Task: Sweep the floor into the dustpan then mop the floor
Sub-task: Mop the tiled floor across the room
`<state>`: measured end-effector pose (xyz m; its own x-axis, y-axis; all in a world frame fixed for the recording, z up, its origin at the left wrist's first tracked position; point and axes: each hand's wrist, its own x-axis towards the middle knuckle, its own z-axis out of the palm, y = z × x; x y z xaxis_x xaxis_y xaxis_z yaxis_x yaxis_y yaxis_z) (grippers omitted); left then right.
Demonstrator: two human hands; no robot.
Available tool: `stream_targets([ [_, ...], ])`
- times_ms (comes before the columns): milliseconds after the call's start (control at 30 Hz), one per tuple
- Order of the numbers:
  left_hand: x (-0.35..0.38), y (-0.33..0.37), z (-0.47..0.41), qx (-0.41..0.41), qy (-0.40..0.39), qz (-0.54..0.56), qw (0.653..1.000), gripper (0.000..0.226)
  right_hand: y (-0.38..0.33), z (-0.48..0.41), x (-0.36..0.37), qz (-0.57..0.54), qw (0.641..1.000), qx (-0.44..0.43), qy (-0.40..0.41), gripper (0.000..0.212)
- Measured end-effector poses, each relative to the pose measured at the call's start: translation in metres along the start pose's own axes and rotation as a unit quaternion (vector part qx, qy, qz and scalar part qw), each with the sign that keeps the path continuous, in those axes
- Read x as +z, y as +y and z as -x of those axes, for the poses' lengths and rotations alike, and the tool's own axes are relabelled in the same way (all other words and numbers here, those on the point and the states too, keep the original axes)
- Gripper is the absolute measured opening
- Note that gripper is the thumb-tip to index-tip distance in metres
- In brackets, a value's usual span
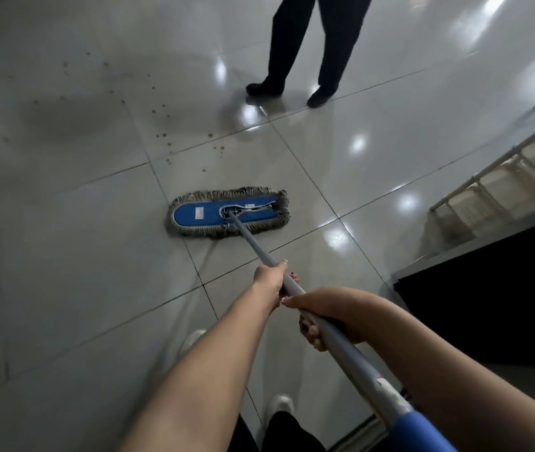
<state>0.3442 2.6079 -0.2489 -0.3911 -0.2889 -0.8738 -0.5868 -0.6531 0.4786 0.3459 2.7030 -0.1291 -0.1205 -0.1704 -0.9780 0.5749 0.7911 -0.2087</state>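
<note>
Mopping stage, sweeping stage not checkable: no dustpan and no broom in view, so the sweep is judged done only because the mop is out. Left-hand grip is wrapped closed around the grey mop handle, at the farther spot on the shaft. Right-hand grip is also closed round the same handle, just nearer the body, and the two hands almost touch. The handle runs from the near right, where it ends in a blue sleeve, out to the flat mop head, which has a blue pad with a grey fringe. The head lies flat on the tiled floor, mid-scene, across a tile joint. Brown spots are scattered on the tiles just beyond and to the far left of the head, not yet wiped; one stray speck sits near left. Faint streaks on the tiles near the head suggest that patch got a pass, but that is hard to tell against the gloss. Judgement: mopping is early to middle, with the spotted patch and the far floor left. A bystander's dark-trousered legs stand far centre, well apart from the mop. A pale slatted rack and a dark cabinet stand on the right. The wearer's white shoes are near, under the arms.
</note>
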Motion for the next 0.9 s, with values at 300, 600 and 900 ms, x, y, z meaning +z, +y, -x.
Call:
stream_targets([
  [300,0.0,-0.034,0.007,0.0,0.002,0.069,0.998,0.021,0.024,0.001,-0.005,0.043,0.999,0.012,0.01,0.041],
  [600,-0.018,0.007,-0.028,0.028,-0.005,0.053,0.998,0.017,-0.029,-0.02,0.005,0.042,0.999,0.017,0.008,0.046],
  [900,-0.05,0.116,-0.093,0.014,-0.003,0.052,0.999,0.024,-0.155,-0.047,0.02,0.061,0.998,0.019,0.021,0.048],
])
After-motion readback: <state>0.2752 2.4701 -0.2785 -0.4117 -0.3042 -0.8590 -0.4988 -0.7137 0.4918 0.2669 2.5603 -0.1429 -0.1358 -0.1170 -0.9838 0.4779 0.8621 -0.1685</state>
